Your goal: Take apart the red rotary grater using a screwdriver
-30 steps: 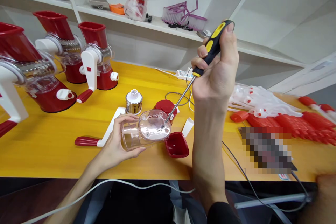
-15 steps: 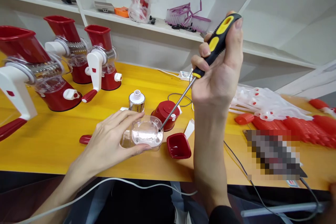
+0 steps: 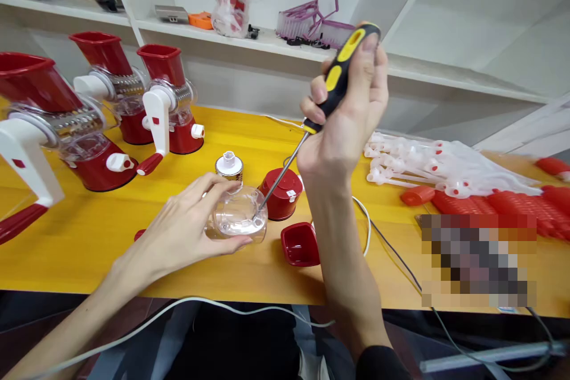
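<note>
My left hand (image 3: 191, 228) grips a clear plastic grater housing (image 3: 238, 214) by its sides, thumb below and fingers above. In my right hand (image 3: 345, 107) is a black-and-yellow screwdriver (image 3: 337, 80), its handle wrapped by the fingers. The long shaft slants down left, and its tip meets the near-right part of the housing's round face; whether a screw sits under it is too small to tell. Just beyond the housing stand a metal grater drum (image 3: 229, 167) with a white top and a red base (image 3: 281, 193). A red hopper (image 3: 300, 244) lies beside my right forearm.
Several assembled red rotary graters (image 3: 95, 157) with white cranks stand at the left. White crank handles (image 3: 401, 160) in plastic and red parts (image 3: 472, 208) lie at the right. A shelf (image 3: 267, 41) runs along the back. A white cable (image 3: 196, 300) crosses the table's front edge.
My right hand with the screwdriver has shifted left and slightly down in view. The housing has tilted and moved a little left, the screwdriver tip staying on its face.
</note>
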Motion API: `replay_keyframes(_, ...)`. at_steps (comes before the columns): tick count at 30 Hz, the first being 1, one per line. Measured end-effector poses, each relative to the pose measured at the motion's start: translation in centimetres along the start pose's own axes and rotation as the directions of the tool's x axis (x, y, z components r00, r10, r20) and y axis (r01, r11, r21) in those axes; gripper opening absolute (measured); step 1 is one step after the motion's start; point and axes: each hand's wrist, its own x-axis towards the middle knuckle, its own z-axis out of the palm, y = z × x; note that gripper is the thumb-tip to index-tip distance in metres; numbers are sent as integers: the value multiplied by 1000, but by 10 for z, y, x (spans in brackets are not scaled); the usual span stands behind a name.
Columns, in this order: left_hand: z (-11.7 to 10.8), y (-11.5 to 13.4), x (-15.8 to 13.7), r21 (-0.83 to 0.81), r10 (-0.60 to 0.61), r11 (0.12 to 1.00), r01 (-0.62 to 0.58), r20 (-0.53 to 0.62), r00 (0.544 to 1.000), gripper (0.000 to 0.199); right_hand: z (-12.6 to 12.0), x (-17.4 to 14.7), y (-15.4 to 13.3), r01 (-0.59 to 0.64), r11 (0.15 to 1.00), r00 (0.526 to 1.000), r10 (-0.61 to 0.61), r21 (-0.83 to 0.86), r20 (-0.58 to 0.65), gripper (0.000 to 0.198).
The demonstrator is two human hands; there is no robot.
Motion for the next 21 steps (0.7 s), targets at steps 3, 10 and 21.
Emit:
replay_keyframes(3,-2,1,2,39,-44,998,43,29,999,69,-6,6,1,-7,996,994,16,84,-106,12)
replay_keyframes(10,-6,-5,5,-11,-55,998,55,59,997,73,-9,7,6,0,999,993,4,38,-118,13)
replay_keyframes(21,-17,-21,7,-149,13,989,16,191,981,69,-9,5,3,1,996,988,-14,-86,-153,18)
